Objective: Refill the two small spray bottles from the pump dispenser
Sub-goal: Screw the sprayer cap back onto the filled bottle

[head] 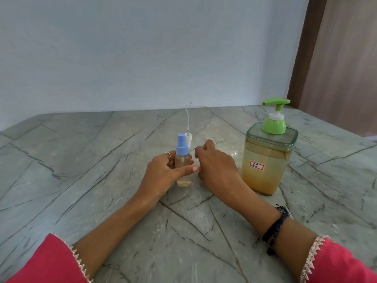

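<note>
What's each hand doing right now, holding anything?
Left hand: holding the small spray bottle with the blue cap, upright on the table.
Right hand: fingers curled beside the bottle; cannot tell if it holds anything.

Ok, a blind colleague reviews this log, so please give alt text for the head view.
The left hand grips a small spray bottle with a blue cap, upright on a marbled table, while the right hand hovers beside it, fingers curled. A green-topped pump dispenser of amber liquid stands to the right.
</note>
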Demonstrator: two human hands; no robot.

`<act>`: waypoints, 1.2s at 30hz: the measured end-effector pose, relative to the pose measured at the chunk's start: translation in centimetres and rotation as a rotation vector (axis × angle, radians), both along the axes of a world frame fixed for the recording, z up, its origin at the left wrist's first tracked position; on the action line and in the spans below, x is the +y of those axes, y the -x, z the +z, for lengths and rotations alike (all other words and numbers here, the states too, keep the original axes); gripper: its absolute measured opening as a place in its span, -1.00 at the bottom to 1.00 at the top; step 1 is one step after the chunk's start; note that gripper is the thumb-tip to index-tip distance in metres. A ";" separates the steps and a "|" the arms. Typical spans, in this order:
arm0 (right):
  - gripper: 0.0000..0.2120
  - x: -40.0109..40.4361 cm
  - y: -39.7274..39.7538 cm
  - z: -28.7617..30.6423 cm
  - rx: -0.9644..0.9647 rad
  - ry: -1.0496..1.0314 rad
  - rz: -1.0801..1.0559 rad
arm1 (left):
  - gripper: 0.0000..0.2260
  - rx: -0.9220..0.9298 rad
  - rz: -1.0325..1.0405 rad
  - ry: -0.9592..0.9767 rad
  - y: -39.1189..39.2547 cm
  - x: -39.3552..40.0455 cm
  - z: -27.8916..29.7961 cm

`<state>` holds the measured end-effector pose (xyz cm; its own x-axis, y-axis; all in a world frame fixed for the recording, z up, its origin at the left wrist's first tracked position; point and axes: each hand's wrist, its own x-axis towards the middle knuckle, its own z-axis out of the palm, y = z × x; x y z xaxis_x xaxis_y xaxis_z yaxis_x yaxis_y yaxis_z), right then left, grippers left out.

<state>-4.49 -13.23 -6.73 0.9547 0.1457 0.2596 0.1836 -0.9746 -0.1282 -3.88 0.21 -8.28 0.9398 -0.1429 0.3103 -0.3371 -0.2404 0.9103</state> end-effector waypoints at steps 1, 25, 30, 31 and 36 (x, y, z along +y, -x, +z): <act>-0.60 0.1 0.1 0.0 -0.010 0.003 0.026 | -0.69 -0.003 0.007 -0.005 0.0 0.1 0.0; -0.56 -0.6 -1.2 -1.4 -0.150 -0.102 -0.196 | -0.76 -0.005 0.037 -0.015 -0.4 0.5 -0.3; -0.66 -0.7 -1.3 -1.6 -0.136 -0.341 -0.103 | -0.77 -0.009 0.034 -0.023 -0.7 0.7 -0.5; -0.71 -0.8 -1.3 -1.5 -0.128 -0.429 -0.076 | -0.77 -0.008 0.036 -0.026 -0.8 0.8 -0.6; -0.73 -0.9 -1.2 -1.2 -0.127 -0.747 -0.004 | -0.77 0.010 0.072 -0.015 -1.5 1.6 -0.5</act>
